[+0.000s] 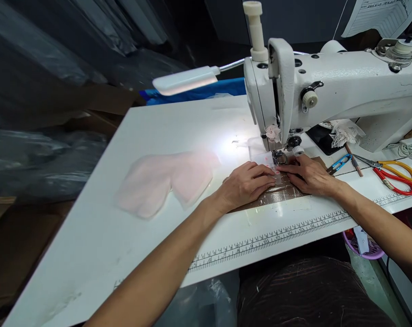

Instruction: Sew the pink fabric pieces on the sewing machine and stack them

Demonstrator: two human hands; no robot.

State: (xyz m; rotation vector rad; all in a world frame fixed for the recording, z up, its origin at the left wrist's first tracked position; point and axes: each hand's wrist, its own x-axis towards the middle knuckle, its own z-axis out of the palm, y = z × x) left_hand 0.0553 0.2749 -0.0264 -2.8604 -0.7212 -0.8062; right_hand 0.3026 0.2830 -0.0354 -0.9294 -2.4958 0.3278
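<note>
My left hand (248,181) and my right hand (310,175) lie flat on the white sewing table (165,136), fingertips meeting just in front of the presser foot (279,157) of a white sewing machine (328,86). Together they press down a small clear piece with pink stitching (272,165) under the needle. A brown taped patch (281,195) on the table lies beneath both hands. Left of my left hand rests a stack of pale pink fabric pieces (168,179), apart from the hands.
Blue thread snips (338,164), an awl-like tool (354,161) and red-and-yellow scissors (394,175) lie right of the needle. A lamp (185,81) shines on the work. A printed ruler (277,238) runs along the front edge. A purple basket (362,247) hangs below.
</note>
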